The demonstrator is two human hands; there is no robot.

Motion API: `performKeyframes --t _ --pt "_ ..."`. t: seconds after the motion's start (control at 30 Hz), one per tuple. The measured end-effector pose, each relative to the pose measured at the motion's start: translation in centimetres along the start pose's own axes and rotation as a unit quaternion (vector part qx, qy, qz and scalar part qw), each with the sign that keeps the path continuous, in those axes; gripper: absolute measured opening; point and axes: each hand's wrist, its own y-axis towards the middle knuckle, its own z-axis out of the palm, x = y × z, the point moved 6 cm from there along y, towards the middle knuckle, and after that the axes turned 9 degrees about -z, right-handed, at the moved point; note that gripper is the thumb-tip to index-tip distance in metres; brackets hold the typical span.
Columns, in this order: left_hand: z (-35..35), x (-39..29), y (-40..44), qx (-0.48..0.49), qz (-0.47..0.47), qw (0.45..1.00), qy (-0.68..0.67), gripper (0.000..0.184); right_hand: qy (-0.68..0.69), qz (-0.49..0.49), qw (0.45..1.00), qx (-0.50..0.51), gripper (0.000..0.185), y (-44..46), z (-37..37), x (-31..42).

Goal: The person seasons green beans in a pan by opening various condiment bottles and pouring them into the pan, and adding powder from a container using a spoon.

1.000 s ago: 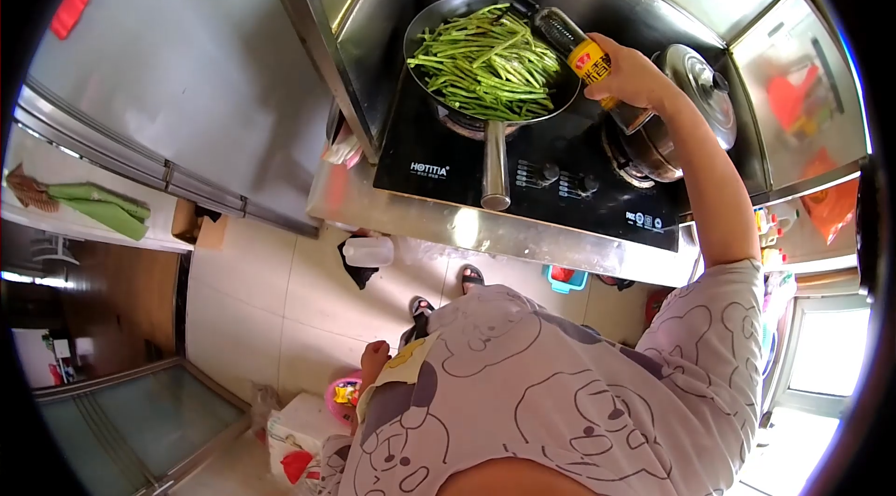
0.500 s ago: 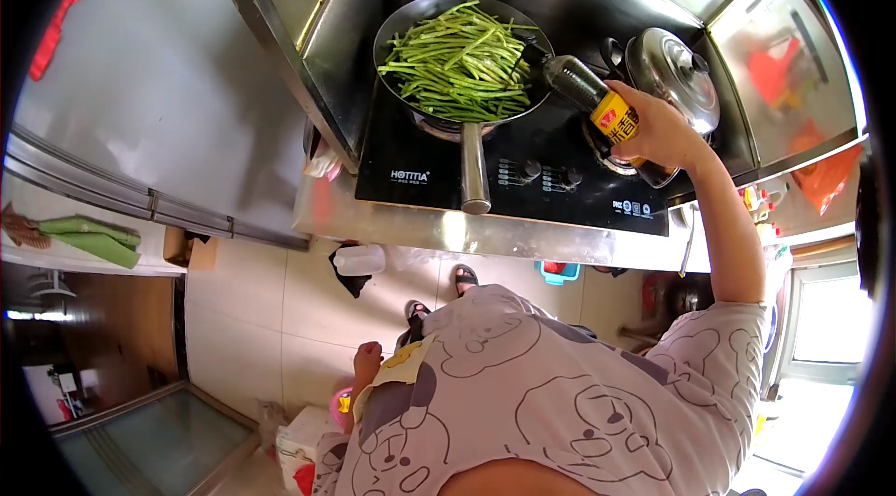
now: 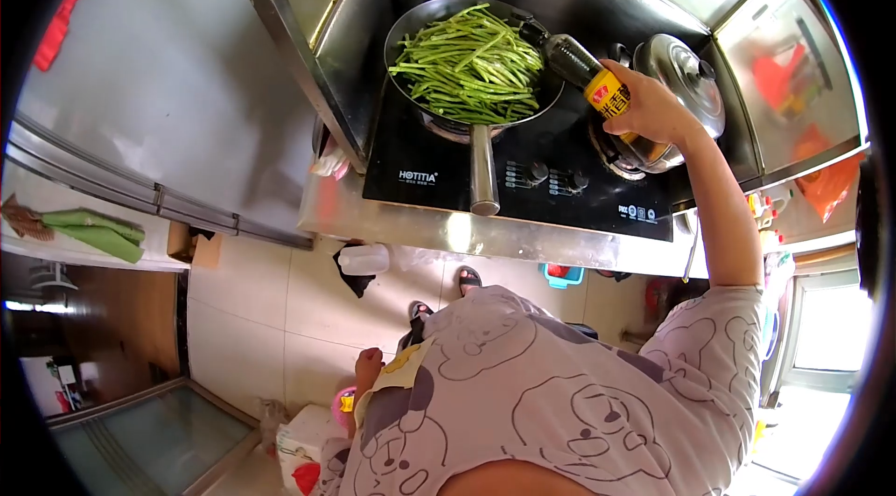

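Note:
My right hand [image 3: 644, 106] is wrapped round a dark bottle [image 3: 575, 61] with a yellow label. The bottle is tilted, its neck pointing left over the right rim of a wok. Green beans [image 3: 471, 67] lie heaped in the wok, whose metal handle [image 3: 483, 169] points toward me. The wok stands on the left burner of a black gas stove [image 3: 439, 181]. My left hand [image 3: 370, 365] hangs low by my side, its fingers curled; whether anything is in it is too small to tell.
A lidded steel pot [image 3: 679, 90] stands on the right burner, close to my right hand. Metal panels enclose the stove at the back and sides. On the floor are a white plastic container [image 3: 364, 260], a blue basket [image 3: 563, 279] and a white box [image 3: 308, 435].
The view has shifted. Compared with one second ago, the bottle and my right hand are a little lower and further right of the wok; since half a second ago the bottle has come slightly closer.

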Motion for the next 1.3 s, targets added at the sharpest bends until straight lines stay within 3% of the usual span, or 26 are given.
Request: performKeyframes --t 0.07,0.13,0.27,0.33,0.47,0.57,0.67,0.73,0.77,0.8,0.83,1.07,1.17,1.3 --pt "1.0 3.4 2.1 0.001 0.001 1.0 -0.02 0.036 -0.024 0.006 1.0 -0.004 0.084 0.4 0.0 -0.7" --pt "1.5 5.6 3.3 -0.01 -0.003 0.986 -0.169 0.037 -0.018 0.014 1.0 0.004 0.086 1.0 -0.4 -0.6" --pt "2.2 5.8 3.7 -0.04 0.044 0.997 -0.05 0.037 -0.016 0.022 0.999 0.021 0.087 2.9 -0.7 -1.0" --pt "1.8 6.1 3.8 0.021 0.021 0.979 -0.199 0.037 -0.034 0.012 0.999 0.013 0.087 4.6 -0.6 -1.8" --pt "1.2 3.1 0.8 0.021 0.026 0.995 -0.091 0.038 -0.025 0.012 1.0 -0.001 0.088 7.7 -0.5 -2.9" --pt "0.0 -0.1 -2.8 -0.055 0.009 0.996 -0.069 0.034 -0.049 0.001 0.999 -0.005 0.087 9.8 -0.6 -2.7" --pt "0.5 3.5 0.6 -0.003 0.02 0.993 -0.113 0.031 -0.04 -0.025 0.999 -0.019 0.086 11.3 -0.7 -2.0" --pt "2.8 7.0 4.5 0.278 -0.012 0.926 -0.257 0.03 -0.029 -0.031 0.999 -0.012 0.086 11.9 -0.8 -1.1" --pt "3.7 6.5 3.6 0.277 -0.012 0.926 -0.258 0.03 -0.034 -0.035 0.999 -0.013 0.085 12.0 -0.9 -0.5" --pt "3.9 6.5 3.0 0.116 0.0 0.977 -0.178 0.03 -0.04 -0.039 0.998 -0.013 0.084 12.0 -1.0 0.0" --pt "3.2 6.1 2.0 -0.049 0.012 0.995 -0.091 0.03 -0.039 -0.039 0.998 -0.012 0.084 12.0 -1.2 0.4" --pt "3.7 6.9 2.7 -0.053 0.029 0.989 -0.133 0.03 -0.02 -0.069 0.997 -0.001 0.085 10.0 -0.7 2.2" --pt "4.2 6.9 3.4 0.004 0.026 0.996 -0.081 0.031 -0.026 -0.059 0.998 0.01 0.086 7.7 -0.8 3.2" --pt "2.4 3.5 0.1 -0.054 0.016 0.992 -0.111 0.032 -0.019 -0.048 0.999 0.014 0.086 5.2 -0.6 3.0"
